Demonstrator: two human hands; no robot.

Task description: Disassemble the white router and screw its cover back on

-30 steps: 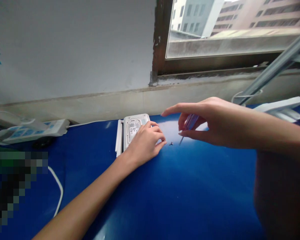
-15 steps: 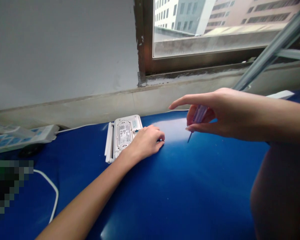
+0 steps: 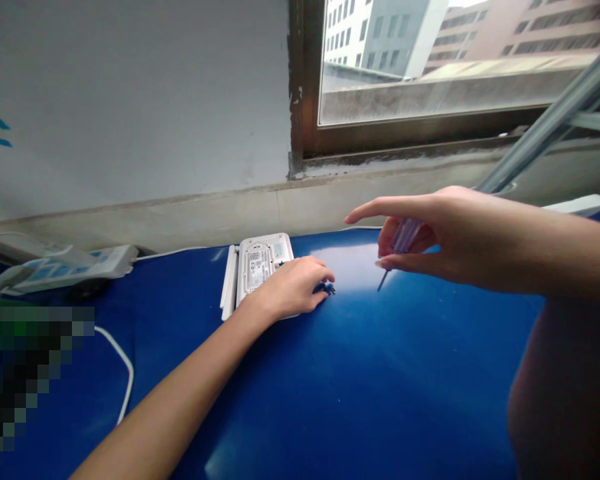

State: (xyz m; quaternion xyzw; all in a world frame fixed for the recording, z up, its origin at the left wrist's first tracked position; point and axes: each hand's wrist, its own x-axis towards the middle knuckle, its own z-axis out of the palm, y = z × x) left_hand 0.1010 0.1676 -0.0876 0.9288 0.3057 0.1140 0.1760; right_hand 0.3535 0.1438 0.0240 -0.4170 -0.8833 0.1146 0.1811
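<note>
A white router (image 3: 259, 267) lies underside up on the blue table surface, its label and vents showing and its folded antenna (image 3: 229, 283) along the left side. My left hand (image 3: 300, 283) rests over the router's right part and hides some of it. Its thumb and fingers are parted around several small dark pieces, perhaps screws (image 3: 329, 289), at the table surface. My right hand (image 3: 440, 233) is raised to the right, wrapped round a screwdriver (image 3: 406, 235) with a clear purple handle. Its thin shaft points down and left, apart from the router; the index finger is stretched out.
A white power strip (image 3: 115, 261) stands at the left back, near a white cable (image 3: 125, 360). A blurred-out object (image 3: 25, 373) fills the lower left. Behind the blue table (image 3: 340, 400) are a wall and a window; a metal bar (image 3: 545, 127) slants at the right.
My left thumb and fingers have parted, and more of the small dark pieces shows between them. The screwdriver stays in my right hand. The whole view has shifted slightly.
</note>
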